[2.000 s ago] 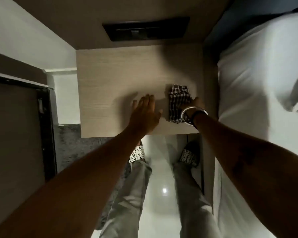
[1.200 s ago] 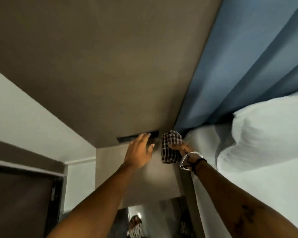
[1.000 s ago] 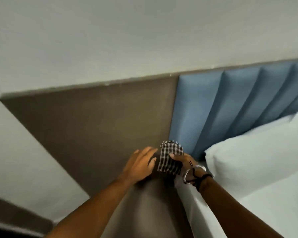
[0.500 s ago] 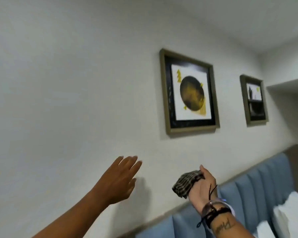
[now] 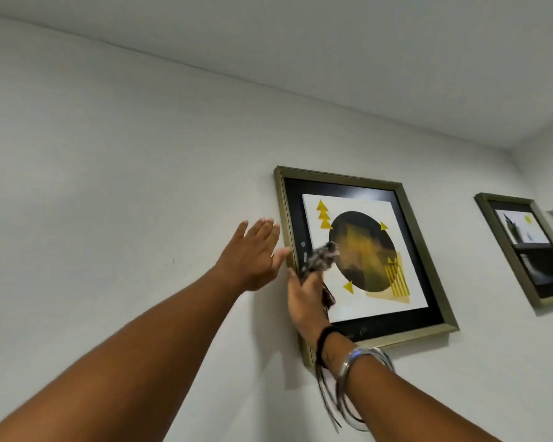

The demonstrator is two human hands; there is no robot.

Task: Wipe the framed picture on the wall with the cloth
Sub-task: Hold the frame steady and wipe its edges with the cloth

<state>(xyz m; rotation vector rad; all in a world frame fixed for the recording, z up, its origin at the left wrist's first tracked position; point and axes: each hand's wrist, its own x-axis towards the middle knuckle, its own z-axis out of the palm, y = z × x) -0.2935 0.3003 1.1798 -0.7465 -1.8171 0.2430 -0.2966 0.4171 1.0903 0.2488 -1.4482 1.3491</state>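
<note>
A framed picture [image 5: 380, 250] with a dull gold frame, black mat and a dark circle with yellow shapes hangs on the white wall. My right hand [image 5: 305, 298] is raised in front of its lower left part, shut on a bunched checked cloth [image 5: 320, 257] that sits against the glass near the left mat. My left hand [image 5: 253, 253] is open, fingers spread, by the wall just left of the frame, its thumb near the frame's left edge.
A second, smaller framed picture [image 5: 524, 247] hangs further right on the same wall. The ceiling [image 5: 332, 43] meets the wall above. A side wall closes the corner at the far right.
I have looked up from the bedside table to the wall. Both hands rose from below the picture; my right hand brought the cloth onto the glass, my left reached the frame's left edge.
</note>
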